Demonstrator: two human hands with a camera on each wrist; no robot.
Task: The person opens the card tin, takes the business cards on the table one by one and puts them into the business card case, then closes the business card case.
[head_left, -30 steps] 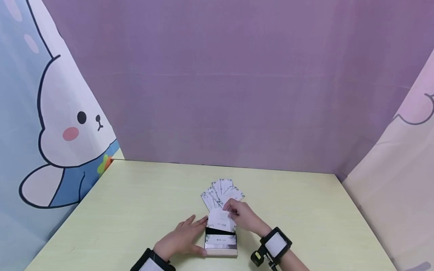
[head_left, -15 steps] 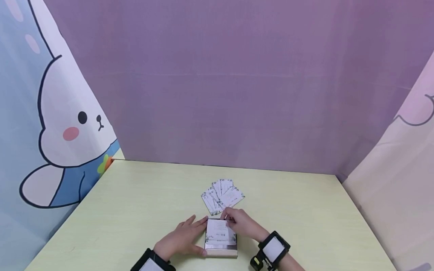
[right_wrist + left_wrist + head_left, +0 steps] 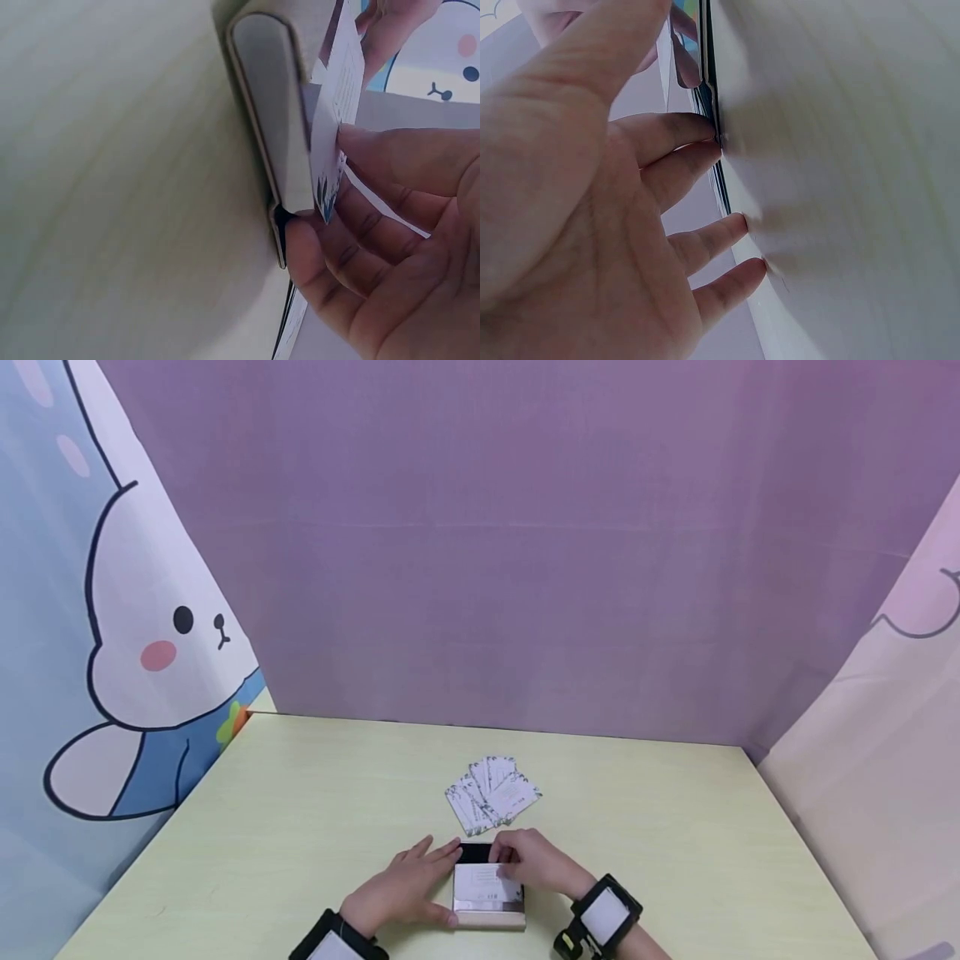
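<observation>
Grey card holder [image 3: 487, 893] lying open betw. both hands, black inside, w/ white printed card [image 3: 486, 883] on top. Right hand [image 3: 534, 862] pinching card's far edge; left hand [image 3: 408, 885] flat, fingers spread vs holder's side. Loose cards [image 3: 491, 790] fanned just beyond right hand. Pale green table [image 3: 300, 827], purple backdrop [image 3: 495, 552].

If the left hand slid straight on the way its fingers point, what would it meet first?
The left hand points right, its fingertips already against the card holder; beyond that is the right hand, though depth is hard to judge.
</observation>
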